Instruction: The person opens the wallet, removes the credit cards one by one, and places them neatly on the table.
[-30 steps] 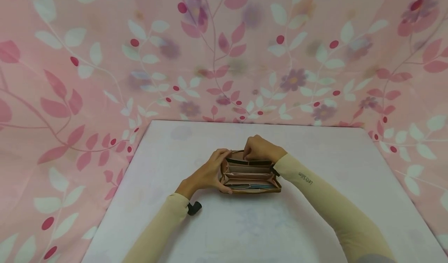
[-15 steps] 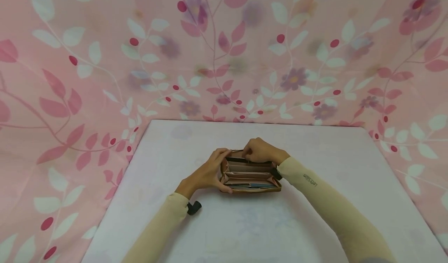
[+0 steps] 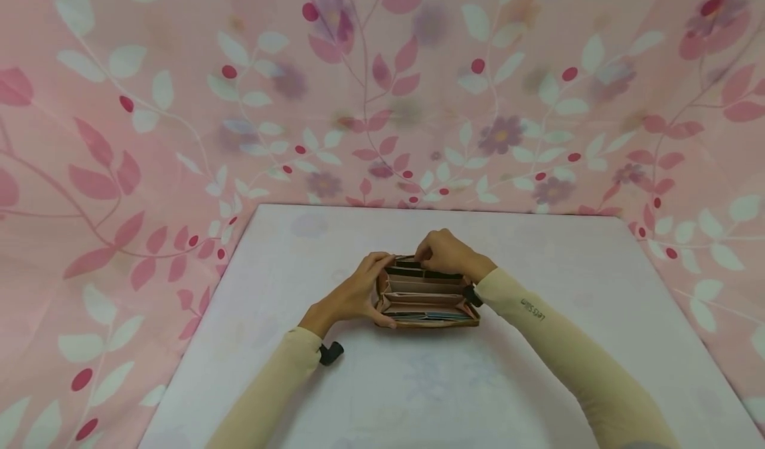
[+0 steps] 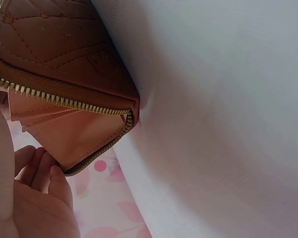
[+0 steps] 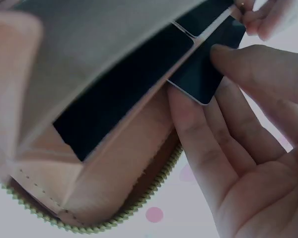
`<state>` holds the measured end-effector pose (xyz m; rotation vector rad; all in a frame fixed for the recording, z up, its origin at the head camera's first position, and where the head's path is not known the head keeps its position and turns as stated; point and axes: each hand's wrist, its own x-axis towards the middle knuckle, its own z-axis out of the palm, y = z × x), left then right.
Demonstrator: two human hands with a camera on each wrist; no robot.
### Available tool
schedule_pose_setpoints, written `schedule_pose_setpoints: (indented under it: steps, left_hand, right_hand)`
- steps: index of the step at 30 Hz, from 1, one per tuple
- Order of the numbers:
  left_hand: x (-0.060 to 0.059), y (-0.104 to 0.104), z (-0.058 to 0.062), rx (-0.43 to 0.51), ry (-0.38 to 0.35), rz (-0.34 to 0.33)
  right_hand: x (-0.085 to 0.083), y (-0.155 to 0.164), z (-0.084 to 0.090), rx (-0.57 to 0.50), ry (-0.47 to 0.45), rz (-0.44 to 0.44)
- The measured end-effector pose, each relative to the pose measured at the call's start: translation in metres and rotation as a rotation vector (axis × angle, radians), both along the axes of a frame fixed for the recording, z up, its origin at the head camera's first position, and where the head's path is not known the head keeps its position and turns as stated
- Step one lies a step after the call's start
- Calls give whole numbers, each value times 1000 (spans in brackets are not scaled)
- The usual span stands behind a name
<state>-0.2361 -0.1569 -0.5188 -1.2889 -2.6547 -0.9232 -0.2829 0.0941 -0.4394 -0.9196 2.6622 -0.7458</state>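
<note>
A brown zip-around wallet (image 3: pixel 427 326) stands unzipped on the table, its compartments facing up. My left hand (image 3: pixel 349 296) grips its left end, with thumb on the near side and fingers on the far side. In the left wrist view the wallet's quilted outside (image 4: pixel 64 44) and brass zip show. My right hand (image 3: pixel 448 253) is at the far inner wall. Seen from the right wrist, its thumb and fingers pinch a black card (image 5: pixel 206 64) that stands partly out of a slot. Another black card (image 5: pixel 129 89) sits lower in the slots in front of it.
Blue-edged cards (image 3: pixel 442 316) sit in the wallet's near slots. Beneath the wallet is a table with a white cloth (image 3: pixel 418 389). A pink floral curtain (image 3: pixel 370 103) hangs behind and at both sides.
A black card now shows above the far slots, beside my right fingers. The right hand dipped slightly, then rose with the card. The left hand and wallet have stayed almost still.
</note>
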Motion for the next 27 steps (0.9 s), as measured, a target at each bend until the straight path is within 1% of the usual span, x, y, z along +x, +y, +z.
schedule_pose_setpoints:
  steps: [6, 12, 15, 17, 19, 22, 24, 27]
  left_hand:
    - [0, 0, 2, -1, -12, 5]
    - [-1, 0, 1, 0, 9, 5]
    - [-1, 1, 0, 7, 17, -1]
    - [-1, 1, 0, 6, 12, -2]
    - [-1, 1, 1, 1, 7, 0]
    - [-1, 1, 1, -3, -7, 12]
    - [-1, 1, 2, -5, -13, 19]
    - [-1, 1, 2, -12, -20, 24]
  right_hand:
    - [3, 0, -1, 24, 50, -19]
    - [5, -3, -2, 61, 120, -33]
    - [6, -1, 0, 52, 158, -30]
    - [4, 4, 3, 20, 171, -46]
    - [2, 10, 8, -45, 171, -86]
    - [-2, 22, 18, -166, 151, -188]
    - [-5, 32, 24, -226, 127, -260]
    - [-9, 47, 25, -245, 90, -341]
